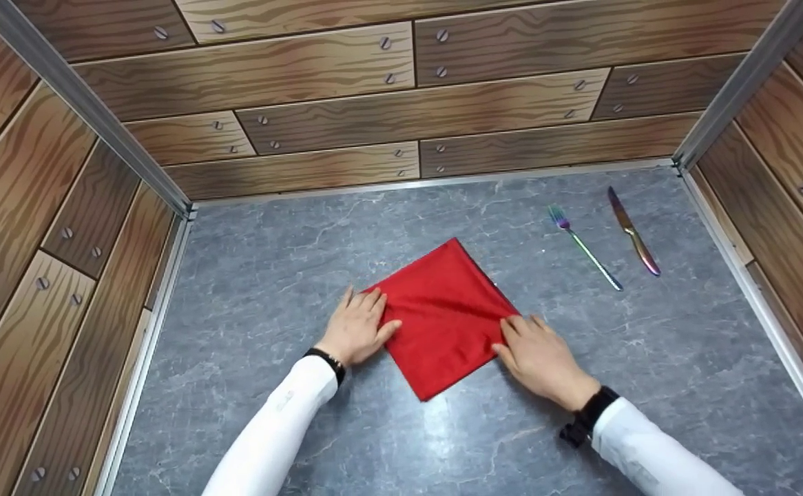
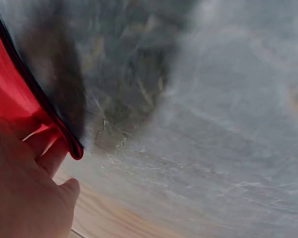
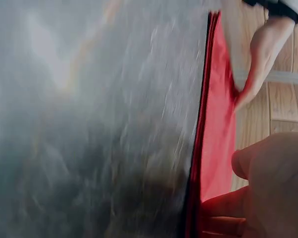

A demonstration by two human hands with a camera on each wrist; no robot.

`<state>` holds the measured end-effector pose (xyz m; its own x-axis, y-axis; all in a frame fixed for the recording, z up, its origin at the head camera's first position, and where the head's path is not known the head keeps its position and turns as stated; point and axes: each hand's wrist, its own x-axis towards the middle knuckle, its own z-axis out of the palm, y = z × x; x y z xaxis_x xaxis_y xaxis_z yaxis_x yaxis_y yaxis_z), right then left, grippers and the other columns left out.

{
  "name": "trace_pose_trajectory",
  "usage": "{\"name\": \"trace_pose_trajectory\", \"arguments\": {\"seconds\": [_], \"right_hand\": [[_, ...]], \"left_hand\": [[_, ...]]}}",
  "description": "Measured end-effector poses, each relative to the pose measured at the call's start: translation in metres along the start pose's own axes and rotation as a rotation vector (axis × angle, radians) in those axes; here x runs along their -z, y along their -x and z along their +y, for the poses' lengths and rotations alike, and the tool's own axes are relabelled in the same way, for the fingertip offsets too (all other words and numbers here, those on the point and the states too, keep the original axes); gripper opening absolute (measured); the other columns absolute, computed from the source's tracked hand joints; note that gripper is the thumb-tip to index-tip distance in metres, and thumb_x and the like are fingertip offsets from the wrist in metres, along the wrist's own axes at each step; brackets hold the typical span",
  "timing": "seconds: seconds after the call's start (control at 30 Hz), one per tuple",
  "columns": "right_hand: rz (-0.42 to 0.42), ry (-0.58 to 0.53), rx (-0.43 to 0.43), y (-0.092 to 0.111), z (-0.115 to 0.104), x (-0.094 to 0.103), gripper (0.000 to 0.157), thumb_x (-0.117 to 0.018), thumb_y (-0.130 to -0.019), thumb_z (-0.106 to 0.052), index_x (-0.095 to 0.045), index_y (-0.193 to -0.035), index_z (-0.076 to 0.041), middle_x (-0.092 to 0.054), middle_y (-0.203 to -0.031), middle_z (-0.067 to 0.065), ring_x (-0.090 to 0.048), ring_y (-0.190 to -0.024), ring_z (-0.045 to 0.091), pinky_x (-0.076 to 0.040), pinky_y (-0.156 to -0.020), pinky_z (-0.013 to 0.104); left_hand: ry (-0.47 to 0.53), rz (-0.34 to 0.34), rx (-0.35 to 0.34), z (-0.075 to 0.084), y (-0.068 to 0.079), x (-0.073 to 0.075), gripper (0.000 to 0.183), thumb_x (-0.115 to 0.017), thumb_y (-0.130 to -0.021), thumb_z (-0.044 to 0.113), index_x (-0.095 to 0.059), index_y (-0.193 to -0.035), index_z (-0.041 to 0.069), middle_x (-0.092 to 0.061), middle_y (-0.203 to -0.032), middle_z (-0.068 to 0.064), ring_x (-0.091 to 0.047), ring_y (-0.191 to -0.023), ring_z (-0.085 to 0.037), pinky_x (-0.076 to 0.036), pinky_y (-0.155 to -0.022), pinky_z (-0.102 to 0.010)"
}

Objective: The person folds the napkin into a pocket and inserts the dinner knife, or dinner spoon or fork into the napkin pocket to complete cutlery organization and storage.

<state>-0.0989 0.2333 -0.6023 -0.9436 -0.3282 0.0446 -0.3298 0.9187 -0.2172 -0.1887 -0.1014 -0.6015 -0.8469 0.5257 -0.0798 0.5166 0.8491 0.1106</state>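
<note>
A red cloth napkin [image 1: 443, 310], folded into a diamond-shaped square, lies flat on the grey marbled surface in the head view. At its left corner my left hand [image 1: 357, 329] rests with fingers spread on the fabric, thumb apart. My right hand [image 1: 539, 358] presses its fingertips on the right corner, where a crease runs inward. Stacked layers with a dark edge show on the napkin [image 3: 218, 139] in the right wrist view. The left wrist view shows the left fingers [image 2: 52, 156] laid over the napkin's rounded corner.
To the right of the napkin lie an iridescent fork [image 1: 587, 251] and, beyond it, an iridescent table knife [image 1: 634, 231]. Wood-patterned panels [image 1: 332, 124] wall the grey surface [image 1: 257, 275] at the back and both sides, with metal strips along the edges.
</note>
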Motion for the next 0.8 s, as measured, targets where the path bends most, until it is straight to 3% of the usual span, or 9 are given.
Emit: {"name": "trace_pose_trajectory", "arguments": {"seconds": [0.23,0.5,0.8], "right_hand": [[0.002,0.014,-0.013,-0.03,0.017,0.001,0.052,-0.057,-0.104,-0.032,-0.06,-0.134,0.01,-0.061,-0.132,0.025,-0.058,-0.129,0.043,-0.034,-0.123,0.058],[-0.048,0.05,-0.044,-0.065,0.026,0.004,0.054,-0.053,-0.106,-0.032,-0.058,-0.137,0.011,-0.059,-0.143,0.027,-0.05,-0.14,0.044,-0.028,-0.126,0.056],[-0.141,0.1,-0.047,-0.1,0.025,0.009,0.048,-0.047,-0.103,-0.016,-0.052,-0.145,0.009,-0.053,-0.151,0.027,-0.042,-0.147,0.045,-0.028,-0.127,0.054]], "left_hand": [[-0.036,-0.025,0.008,0.012,0.028,-0.002,0.075,-0.036,-0.105,0.061,-0.049,-0.152,0.004,-0.051,-0.156,-0.013,-0.048,-0.144,-0.034,-0.026,-0.128,-0.055],[-0.04,0.012,-0.039,0.03,0.06,-0.008,0.072,-0.038,-0.105,0.06,-0.053,-0.149,0.004,-0.055,-0.153,-0.013,-0.05,-0.142,-0.033,-0.03,-0.126,-0.055],[-0.041,0.005,-0.091,0.048,0.081,-0.016,0.072,-0.037,-0.106,0.06,-0.051,-0.151,0.006,-0.052,-0.156,-0.01,-0.047,-0.146,-0.028,-0.032,-0.126,-0.048]]}}
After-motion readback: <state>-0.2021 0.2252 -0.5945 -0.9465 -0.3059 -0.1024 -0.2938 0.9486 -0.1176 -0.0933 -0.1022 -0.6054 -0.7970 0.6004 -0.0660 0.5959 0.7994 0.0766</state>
